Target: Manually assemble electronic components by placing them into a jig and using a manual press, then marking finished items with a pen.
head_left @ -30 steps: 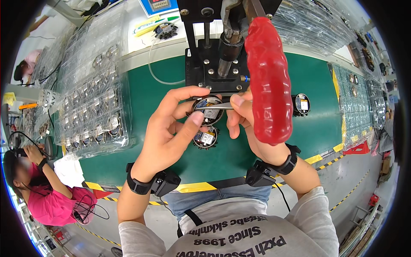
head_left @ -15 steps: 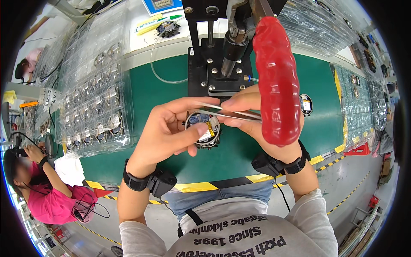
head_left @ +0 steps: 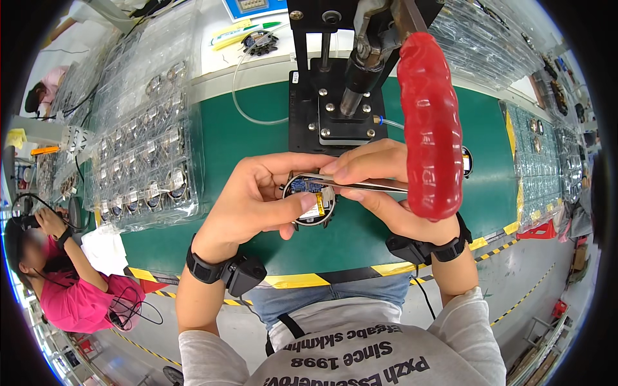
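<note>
My left hand (head_left: 261,193) is closed round a small round watch-like module (head_left: 311,212), its thumb resting on the top. Inside the ring-shaped case show a blue circuit board (head_left: 305,185) and a yellow-edged white label. My right hand (head_left: 376,174) grips metal tweezers (head_left: 367,184), whose prongs lie nearly together with the tips over the blue board. Whether the tips pinch anything is too small to tell. A thick red handle (head_left: 430,128) hangs in front of part of my right hand and hides the tweezers' rear end.
Behind my hands stands a black hand press (head_left: 338,109) with a clear tube. Clear trays of round modules (head_left: 138,154) lie at left, more trays (head_left: 537,161) at right. Another module (head_left: 467,161) sits beyond the red handle. A person in pink (head_left: 80,283) works at far left.
The tweezers' prongs have come closer together, and their tips have moved onto the blue board. My view has shifted slightly, so the press and handle appear farther right.
</note>
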A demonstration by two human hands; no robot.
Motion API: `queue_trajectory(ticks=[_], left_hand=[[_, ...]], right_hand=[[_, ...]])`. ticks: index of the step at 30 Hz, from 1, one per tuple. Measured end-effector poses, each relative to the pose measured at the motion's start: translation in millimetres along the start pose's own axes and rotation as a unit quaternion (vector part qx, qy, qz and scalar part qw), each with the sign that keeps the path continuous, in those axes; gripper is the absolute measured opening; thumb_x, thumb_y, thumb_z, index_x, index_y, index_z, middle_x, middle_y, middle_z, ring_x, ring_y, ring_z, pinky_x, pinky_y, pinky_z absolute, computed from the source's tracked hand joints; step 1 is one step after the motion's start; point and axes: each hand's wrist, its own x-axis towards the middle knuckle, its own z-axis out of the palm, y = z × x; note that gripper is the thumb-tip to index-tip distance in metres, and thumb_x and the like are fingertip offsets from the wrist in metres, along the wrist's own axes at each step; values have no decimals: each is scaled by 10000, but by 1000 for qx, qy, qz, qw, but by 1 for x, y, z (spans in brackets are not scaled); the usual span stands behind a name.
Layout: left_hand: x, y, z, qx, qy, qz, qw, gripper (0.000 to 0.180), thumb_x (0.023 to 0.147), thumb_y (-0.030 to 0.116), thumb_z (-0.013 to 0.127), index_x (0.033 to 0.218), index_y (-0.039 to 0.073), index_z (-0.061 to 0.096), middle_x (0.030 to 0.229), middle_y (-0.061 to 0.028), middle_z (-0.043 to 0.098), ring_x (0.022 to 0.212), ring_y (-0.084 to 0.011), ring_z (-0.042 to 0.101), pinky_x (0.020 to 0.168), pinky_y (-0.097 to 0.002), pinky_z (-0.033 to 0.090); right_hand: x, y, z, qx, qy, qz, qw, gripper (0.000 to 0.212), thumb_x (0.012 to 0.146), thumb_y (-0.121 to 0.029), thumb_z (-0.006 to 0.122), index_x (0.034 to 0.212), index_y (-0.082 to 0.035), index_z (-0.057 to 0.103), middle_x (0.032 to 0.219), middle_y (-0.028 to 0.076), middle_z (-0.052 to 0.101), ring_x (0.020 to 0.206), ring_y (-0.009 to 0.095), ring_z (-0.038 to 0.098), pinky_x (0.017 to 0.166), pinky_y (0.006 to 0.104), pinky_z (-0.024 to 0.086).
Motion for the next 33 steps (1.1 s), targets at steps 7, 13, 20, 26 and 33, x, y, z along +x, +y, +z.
queue_trajectory(ticks=[7, 13, 20, 26, 33], left_hand=[[0, -3, -3, -4, -8, -12, 1000, 422, 829, -4, 593, 1246, -28, 541, 953, -70, 673, 495, -24, 539, 418, -137, 397], [-2, 5, 1, 17, -3, -23, 1000, 424, 826, 5, 604, 1244, -31, 543, 936, -67, 675, 501, -27, 541, 425, -142, 399], [-5, 12, 11, 74, 16, -33, 997, 435, 815, -31, 609, 1245, -34, 543, 911, -48, 675, 524, -31, 547, 450, -159, 418], [-5, 8, 9, 65, 19, -11, 998, 438, 813, -44, 605, 1247, -25, 546, 906, -43, 677, 541, -29, 562, 440, -155, 410], [-2, 9, -3, 96, 8, -4, 995, 430, 841, -11, 591, 1267, 10, 537, 954, -58, 678, 549, -31, 576, 423, -147, 395]], right_hand=[[0, -2, -2, -23, -14, -8, 1000, 216, 791, 92, 641, 975, -14, 598, 953, 147, 654, 934, 256, 650, 777, 311, 548], [3, 0, 3, -22, 27, -31, 999, 185, 786, 70, 650, 950, -7, 611, 924, 125, 662, 857, 226, 660, 710, 297, 548], [-1, 2, 14, -28, 92, -26, 995, 159, 733, 22, 682, 882, -16, 643, 866, 86, 679, 745, 184, 671, 617, 255, 539], [-1, 6, 15, -61, 107, -89, 988, 143, 735, -3, 685, 868, -24, 638, 838, 83, 670, 730, 178, 666, 603, 261, 529], [-4, 10, 14, 4, 132, -60, 989, 114, 824, -30, 621, 932, -23, 587, 843, 104, 641, 684, 165, 637, 588, 275, 515]])
